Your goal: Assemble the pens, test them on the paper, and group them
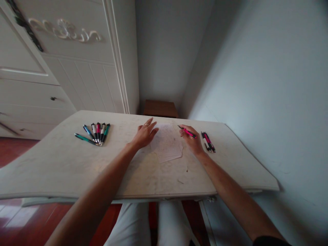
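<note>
While the right hand (pixel 193 141) sits just right of the frame's centre, it grips a pink pen (pixel 187 132) between thumb and fingers, closed around the barrel, the pen lying slantwise with its tip toward the upper left, over the right edge of a sheet of paper (pixel 167 143). The paper lies flat in the middle of the pale table (pixel 64 164), its lower edge ragged. The left hand (pixel 145 134) rests just left of centre, palm down and fingers spread flat, holding nothing; its fingertips touch the paper's left edge, and a ring shows on one finger.

Just beside the right hand, toward the right of the frame, a small bunch of pens (pixel 208 142) lies on the table, pink and dark barrels close together. Well apart from both hands, at the left of the tabletop, a fan of pens (pixel 96 133) is spread out, teal, pink and white barrels meeting at their lower ends.

At the upper left stands a white cupboard (pixel 77 61) with moulded panels. A brown wooden piece (pixel 160 108) shows beyond the table's far edge at centre, against the grey wall (pixel 256 75). Red-brown floor (pixel 15 150) shows at the lower left, and the person's pale trousers (pixel 153 225) at the bottom centre.
</note>
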Action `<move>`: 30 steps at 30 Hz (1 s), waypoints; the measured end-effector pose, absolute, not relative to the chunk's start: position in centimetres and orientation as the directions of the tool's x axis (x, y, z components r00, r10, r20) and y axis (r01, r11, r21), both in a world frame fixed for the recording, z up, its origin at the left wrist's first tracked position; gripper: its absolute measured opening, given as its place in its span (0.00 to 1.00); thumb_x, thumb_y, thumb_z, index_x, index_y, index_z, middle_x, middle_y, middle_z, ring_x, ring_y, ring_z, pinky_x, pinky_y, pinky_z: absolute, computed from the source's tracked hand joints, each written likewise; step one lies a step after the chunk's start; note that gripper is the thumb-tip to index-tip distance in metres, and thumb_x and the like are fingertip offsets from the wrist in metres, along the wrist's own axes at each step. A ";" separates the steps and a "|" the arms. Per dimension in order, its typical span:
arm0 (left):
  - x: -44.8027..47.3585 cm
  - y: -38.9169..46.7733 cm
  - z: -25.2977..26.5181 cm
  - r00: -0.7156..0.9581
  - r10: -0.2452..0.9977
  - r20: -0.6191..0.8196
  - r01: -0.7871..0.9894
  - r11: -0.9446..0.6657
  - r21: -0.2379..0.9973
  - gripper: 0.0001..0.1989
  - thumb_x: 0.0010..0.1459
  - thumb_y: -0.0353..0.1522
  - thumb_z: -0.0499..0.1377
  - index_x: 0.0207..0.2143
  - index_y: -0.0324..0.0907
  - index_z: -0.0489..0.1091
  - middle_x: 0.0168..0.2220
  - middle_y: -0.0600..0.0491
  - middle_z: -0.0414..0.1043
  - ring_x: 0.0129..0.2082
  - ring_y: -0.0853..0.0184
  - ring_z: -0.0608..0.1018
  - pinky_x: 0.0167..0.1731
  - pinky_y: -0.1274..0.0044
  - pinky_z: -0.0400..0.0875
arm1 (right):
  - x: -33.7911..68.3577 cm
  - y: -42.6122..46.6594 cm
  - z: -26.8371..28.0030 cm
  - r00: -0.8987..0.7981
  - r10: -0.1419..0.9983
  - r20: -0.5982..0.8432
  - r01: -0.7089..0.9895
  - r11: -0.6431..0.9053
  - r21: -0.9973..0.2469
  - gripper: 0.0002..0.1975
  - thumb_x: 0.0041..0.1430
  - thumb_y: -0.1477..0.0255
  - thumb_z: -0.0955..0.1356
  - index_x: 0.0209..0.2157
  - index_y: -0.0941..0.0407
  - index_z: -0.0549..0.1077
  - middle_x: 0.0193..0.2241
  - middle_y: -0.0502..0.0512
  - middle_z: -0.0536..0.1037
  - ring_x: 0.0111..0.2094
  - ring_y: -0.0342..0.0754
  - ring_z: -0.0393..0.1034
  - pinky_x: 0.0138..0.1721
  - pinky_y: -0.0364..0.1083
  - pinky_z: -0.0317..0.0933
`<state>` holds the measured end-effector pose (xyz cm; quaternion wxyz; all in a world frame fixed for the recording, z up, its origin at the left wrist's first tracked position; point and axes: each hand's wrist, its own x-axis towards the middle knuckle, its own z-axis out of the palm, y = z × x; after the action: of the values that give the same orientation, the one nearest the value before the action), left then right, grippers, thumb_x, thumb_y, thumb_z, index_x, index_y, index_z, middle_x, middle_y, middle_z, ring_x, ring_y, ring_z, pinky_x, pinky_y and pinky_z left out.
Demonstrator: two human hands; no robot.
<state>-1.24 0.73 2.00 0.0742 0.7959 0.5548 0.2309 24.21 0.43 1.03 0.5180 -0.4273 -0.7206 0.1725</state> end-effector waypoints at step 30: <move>-4.5 2.3 0.9 0.385 0.891 0.240 0.844 -0.445 0.299 0.19 0.63 0.37 0.50 0.52 0.46 0.72 0.59 0.47 0.68 0.60 0.61 0.68 0.59 0.66 0.58 | 16.3 1.0 2.7 -0.425 0.851 0.308 0.345 0.467 -0.814 0.08 0.56 0.68 0.67 0.30 0.58 0.74 0.23 0.51 0.75 0.24 0.44 0.71 0.27 0.41 0.64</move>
<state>-4.50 2.25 0.88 0.0639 0.8298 0.5227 0.1846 16.28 1.04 2.71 0.3709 -0.3871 -0.7721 0.3413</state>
